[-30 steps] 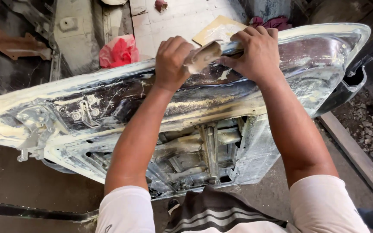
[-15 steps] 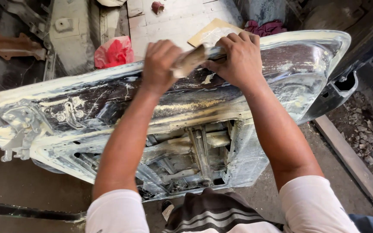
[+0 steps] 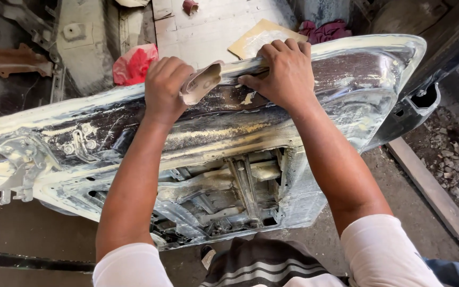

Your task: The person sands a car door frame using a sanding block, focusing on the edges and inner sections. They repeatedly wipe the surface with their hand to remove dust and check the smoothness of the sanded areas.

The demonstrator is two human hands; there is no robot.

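A large car body panel [image 3: 346, 90], smeared with pale filler and sanding dust, lies across my lap area with its inner frame facing me. My left hand [image 3: 164, 87] grips a folded piece of worn sandpaper [image 3: 203, 83] against the panel's upper edge. My right hand [image 3: 285, 72] curls over that same edge just to the right, fingers on the far side, thumb toward the sandpaper.
Beyond the panel lie a red plastic bag [image 3: 134, 62], a tan sheet of paper [image 3: 261, 37] on a pale board, and a maroon rag [image 3: 328, 29]. A rusty bracket [image 3: 11, 58] sits at far left. Rubble [image 3: 458, 159] borders a steel rail on the right.
Both hands have slid left along the panel's upper edge with the sandpaper, and the view has shifted a little.
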